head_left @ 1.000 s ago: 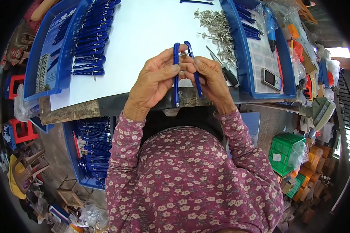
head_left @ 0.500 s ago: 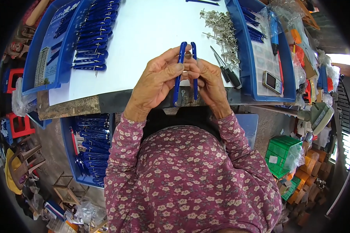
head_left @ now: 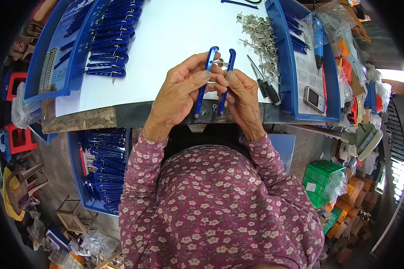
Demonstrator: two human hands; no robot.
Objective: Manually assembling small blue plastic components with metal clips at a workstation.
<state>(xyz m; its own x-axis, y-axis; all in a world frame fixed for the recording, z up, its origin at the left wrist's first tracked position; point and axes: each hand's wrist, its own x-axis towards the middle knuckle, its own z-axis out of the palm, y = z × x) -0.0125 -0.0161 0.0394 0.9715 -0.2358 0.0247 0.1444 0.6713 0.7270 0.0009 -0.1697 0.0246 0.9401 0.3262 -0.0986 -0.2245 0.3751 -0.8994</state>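
My left hand [head_left: 176,92] is closed on a long blue plastic strip [head_left: 211,58] with a curved top end, thumb pressed against its face. In my right hand [head_left: 248,96] is a second blue plastic strip [head_left: 231,59], pinched between thumb and fingers. The two strips stand side by side, slightly apart, over the table's front edge. Between their upper parts a small metal pin [head_left: 220,62] spans the gap; my fingers partly hide it. To the right lies a pile of metal pins with round heads [head_left: 258,38], beside a dark-handled pointed tool [head_left: 270,92].
Joined blue strips [head_left: 110,49] lie in a row on the white sheet [head_left: 166,40], left. Blue trays [head_left: 69,87] [head_left: 296,105] stand at both sides; the right one holds a small phone [head_left: 314,99]. A lower blue bin [head_left: 78,179] holds many strips.
The upper ends of the two strips have moved farther apart, and both now lean more to the right at the top. The metal pin between them shows more clearly.
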